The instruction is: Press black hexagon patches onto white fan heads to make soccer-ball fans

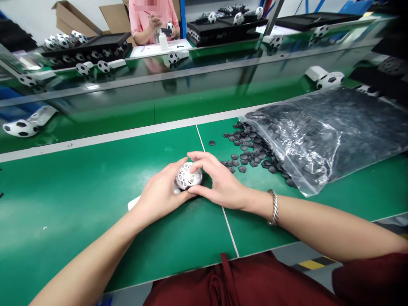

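A white openwork ball part [188, 175] is between my hands above the green table [95, 178]. My left hand [162, 187] wraps round its left side, thumb at the near edge. A white flat piece [133, 203] shows from under this hand. On the ball's right side my right hand [219, 180] touches it, with fingers bent over the top and the thumb at the near edge. Whether a small piece is under the right fingertips cannot be made out. Small black pentagon pieces [248, 144] lie in a heap to the right of my hands.
A clear plastic bag [331, 131] of black pieces lies at the right. Beyond the table's pale rim [140, 135] runs a green conveyor with soccer-ball units [21, 128] on it. Across it, a person in a pink shirt [137, 21] works near black trays [223, 30].
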Tool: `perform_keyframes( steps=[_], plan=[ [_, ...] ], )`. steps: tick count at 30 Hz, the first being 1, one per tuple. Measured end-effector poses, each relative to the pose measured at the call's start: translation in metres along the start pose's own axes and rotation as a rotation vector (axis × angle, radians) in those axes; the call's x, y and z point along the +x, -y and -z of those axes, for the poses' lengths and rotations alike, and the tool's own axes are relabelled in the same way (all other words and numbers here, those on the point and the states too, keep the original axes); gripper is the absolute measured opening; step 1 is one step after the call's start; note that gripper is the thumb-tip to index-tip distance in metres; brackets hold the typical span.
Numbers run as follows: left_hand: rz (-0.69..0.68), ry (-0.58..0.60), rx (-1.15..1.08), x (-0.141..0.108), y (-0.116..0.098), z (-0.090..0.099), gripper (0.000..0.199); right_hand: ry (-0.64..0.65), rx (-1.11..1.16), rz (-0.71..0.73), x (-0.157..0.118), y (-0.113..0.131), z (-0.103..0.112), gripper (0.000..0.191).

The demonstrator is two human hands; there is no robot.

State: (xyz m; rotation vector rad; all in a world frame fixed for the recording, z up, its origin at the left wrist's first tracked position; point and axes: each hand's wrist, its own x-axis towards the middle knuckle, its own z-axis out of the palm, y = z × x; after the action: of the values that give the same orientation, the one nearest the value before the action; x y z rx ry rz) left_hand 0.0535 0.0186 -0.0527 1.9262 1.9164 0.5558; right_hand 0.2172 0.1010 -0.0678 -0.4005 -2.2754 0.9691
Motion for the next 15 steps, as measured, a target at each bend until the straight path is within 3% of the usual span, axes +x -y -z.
perform_keyframes(
  steps=[3, 7, 11, 13, 15],
  plan=[
    [0.024, -0.025, -0.008, 0.0, -0.002, -0.001, 0.063, 0.053, 0.06, -0.105, -0.001, 0.0, -0.002, 0.05],
    [0.046, -0.022, -0.017, -0.001, -0.003, 0.0, 0.058, 0.076, 0.079, -0.082, 0.001, -0.001, 0.0, 0.05],
    [0.116, 0.02, -0.025, 0.0, 0.0, 0.002, 0.064, 0.078, 0.028, -0.184, 0.011, -0.014, 0.025, 0.022],
    [0.144, 0.04, -0.029, 0.002, 0.003, 0.004, 0.06, -0.004, -0.128, -0.243, 0.014, -0.024, 0.042, 0.007],
    [0.104, 0.052, 0.006, 0.003, 0.005, 0.006, 0.052, -0.009, -0.284, -0.277, 0.016, -0.033, 0.054, 0.005]
  ],
)
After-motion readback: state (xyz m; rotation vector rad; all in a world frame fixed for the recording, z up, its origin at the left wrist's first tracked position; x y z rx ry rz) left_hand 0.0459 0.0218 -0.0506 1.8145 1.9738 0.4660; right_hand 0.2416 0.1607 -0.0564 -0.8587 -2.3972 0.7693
